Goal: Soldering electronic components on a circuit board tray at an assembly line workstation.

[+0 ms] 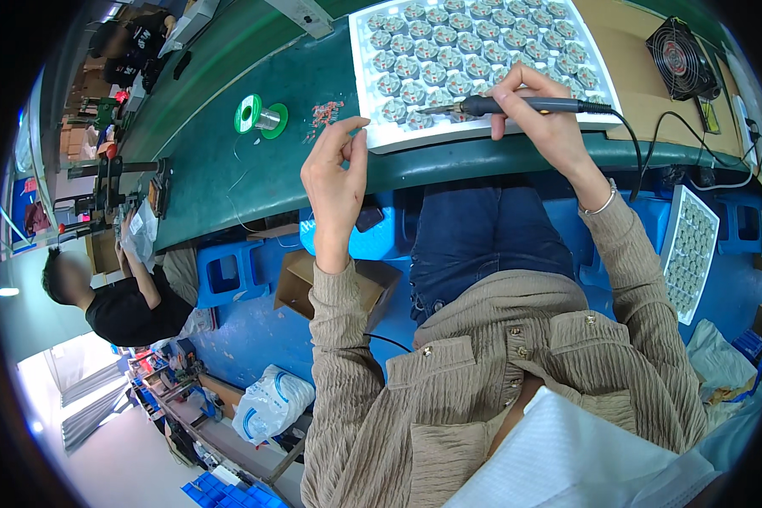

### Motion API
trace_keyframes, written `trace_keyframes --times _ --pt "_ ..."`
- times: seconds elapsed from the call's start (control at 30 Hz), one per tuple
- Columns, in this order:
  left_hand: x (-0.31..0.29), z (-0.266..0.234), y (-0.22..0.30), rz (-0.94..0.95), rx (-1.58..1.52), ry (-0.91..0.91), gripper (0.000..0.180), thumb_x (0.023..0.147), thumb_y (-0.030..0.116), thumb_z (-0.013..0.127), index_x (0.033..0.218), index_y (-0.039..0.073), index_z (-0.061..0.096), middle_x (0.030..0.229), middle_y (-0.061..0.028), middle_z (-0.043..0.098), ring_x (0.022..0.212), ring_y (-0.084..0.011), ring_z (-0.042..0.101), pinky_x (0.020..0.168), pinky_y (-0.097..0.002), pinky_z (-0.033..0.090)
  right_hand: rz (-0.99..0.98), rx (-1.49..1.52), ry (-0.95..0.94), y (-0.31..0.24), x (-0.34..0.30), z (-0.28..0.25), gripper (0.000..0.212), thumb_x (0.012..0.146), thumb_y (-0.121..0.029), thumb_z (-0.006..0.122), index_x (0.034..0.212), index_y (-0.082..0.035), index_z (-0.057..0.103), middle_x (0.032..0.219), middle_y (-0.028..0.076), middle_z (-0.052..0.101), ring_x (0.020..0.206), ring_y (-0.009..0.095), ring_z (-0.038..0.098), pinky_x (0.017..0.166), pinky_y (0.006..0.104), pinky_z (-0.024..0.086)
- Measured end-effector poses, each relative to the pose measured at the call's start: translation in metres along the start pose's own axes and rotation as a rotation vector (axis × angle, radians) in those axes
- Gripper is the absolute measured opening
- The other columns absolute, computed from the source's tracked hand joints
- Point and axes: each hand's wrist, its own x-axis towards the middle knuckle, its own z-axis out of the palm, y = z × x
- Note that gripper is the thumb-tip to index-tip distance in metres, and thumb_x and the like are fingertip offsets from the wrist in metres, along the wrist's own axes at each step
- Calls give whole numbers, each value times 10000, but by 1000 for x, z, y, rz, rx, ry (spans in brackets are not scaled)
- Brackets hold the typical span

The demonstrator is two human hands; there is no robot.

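The right hand (pixel 540 118) is wrapped around a soldering iron (pixel 516 105), fingers closed on its dark handle, and the tip points left, sitting right over the near row of the white tray (pixel 364 93) on the green workbench (pixel 203 161). That tray is packed with small round grey parts (pixel 436 72) in neat rows. The iron's black cable (pixel 633 148) loops off the handle and drops over the bench edge. Over on the other side, the left hand (pixel 337 182) is raised just beside the tray's near corner, thumb and fingers curled in close together; whether anything is pinched between them cannot be told. Just beyond it lies a green spool of solder wire (pixel 260 115), with a scatter of tiny reddish bits (pixel 326 113) beside it. A small black fan (pixel 682 57) sits at the far right. A second tray (pixel 690 254) leans below the bench, and another person (pixel 123 296) sits at the left
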Motion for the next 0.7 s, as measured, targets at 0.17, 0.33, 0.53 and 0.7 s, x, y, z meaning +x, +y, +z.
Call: trace_keyframes --times 0.17,0.33,0.53,0.7 --pt "1 5 7 48 8 -47 144 909 -21 717 1019 66 750 731 10 503 616 -115 412 590 -274 387 31 11 -17 0 1 -5 140 994 -149 649 884 -63 665 641 53 710 583 128 669 645 207 502" --pt "2 7 9 96 67 -55 144 913 -16 720 1016 80 749 728 12 486 610 -117 405 589 -279 383 44 -11 -27 1 1 -6 167 996 -170 644 867 -66 660 612 47 693 567 125 658 628 203 491" --pt "3 7 9 148 115 -50 136 917 -12 720 1011 84 744 727 10 470 604 -120 400 582 -288 375 47 -21 -34 2 0 -5 195 1005 -188 632 848 -72 650 583 34 676 544 118 644 608 205 482" --pt "3 7 9 168 127 -55 135 917 -13 718 1009 83 742 726 9 464 603 -121 398 578 -291 369 40 -31 -28 2 0 -4 210 1011 -199 627 841 -77 645 574 28 671 533 115 636 603 206 480"
